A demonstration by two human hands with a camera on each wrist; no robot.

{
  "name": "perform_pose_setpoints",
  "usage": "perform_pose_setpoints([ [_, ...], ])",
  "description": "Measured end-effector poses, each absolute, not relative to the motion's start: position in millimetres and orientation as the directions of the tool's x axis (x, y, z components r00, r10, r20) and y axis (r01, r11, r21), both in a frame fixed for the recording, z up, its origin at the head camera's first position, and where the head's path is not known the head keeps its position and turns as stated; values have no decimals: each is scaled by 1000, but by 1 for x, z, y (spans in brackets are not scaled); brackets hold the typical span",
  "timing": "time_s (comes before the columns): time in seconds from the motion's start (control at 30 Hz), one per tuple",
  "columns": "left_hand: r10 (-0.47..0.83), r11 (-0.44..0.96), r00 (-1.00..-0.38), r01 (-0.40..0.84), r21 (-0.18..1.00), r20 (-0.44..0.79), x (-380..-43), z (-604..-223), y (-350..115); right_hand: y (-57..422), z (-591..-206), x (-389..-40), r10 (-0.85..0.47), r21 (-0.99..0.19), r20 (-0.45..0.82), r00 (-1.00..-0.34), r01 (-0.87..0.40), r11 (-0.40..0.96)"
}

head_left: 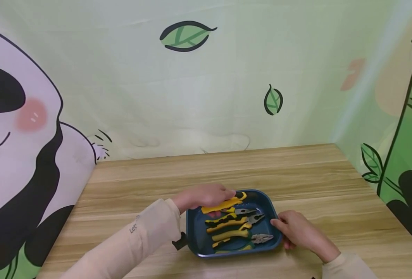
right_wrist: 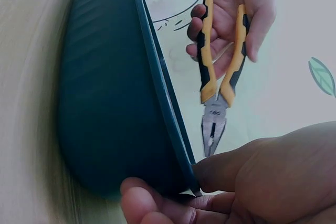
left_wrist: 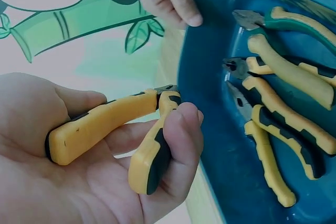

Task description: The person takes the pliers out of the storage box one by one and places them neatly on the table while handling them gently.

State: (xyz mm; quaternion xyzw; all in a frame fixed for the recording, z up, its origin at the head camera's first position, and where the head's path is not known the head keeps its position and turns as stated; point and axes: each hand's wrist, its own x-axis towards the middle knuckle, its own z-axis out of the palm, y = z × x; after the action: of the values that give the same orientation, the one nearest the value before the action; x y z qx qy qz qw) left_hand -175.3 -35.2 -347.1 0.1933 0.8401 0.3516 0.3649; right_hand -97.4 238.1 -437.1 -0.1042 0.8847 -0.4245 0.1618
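Observation:
My left hand (head_left: 211,193) holds a pair of pliers (left_wrist: 100,121) with yellow-and-black handles over the tray's far left side. Its fingers curl round the spread handles; in the right wrist view the steel nose (right_wrist: 214,129) points down. The blue tray (head_left: 199,234) holds three more pliers: a needle-nose pair (left_wrist: 241,103), a yellow-and-black pair (head_left: 226,225), and a green-and-yellow pair (head_left: 231,235) nearest me. At the tray's right end, my right hand (head_left: 303,230) pinches the rim, thumb on top and fingers beneath.
The tray stands on a wood-grain table (head_left: 150,170). A black strap-like piece (head_left: 180,241) sticks out at the tray's left end. Behind the table hangs a pale green backdrop (head_left: 129,69) with a panda, leaves and bamboo.

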Motion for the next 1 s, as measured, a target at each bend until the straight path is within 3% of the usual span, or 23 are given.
perform_pose_setpoints([
  [1.0, 555, 633, -743, 87, 769, -373, -168, -287, -64, 239, -440, -98, -323, -797, -197, -926, -41, 603],
])
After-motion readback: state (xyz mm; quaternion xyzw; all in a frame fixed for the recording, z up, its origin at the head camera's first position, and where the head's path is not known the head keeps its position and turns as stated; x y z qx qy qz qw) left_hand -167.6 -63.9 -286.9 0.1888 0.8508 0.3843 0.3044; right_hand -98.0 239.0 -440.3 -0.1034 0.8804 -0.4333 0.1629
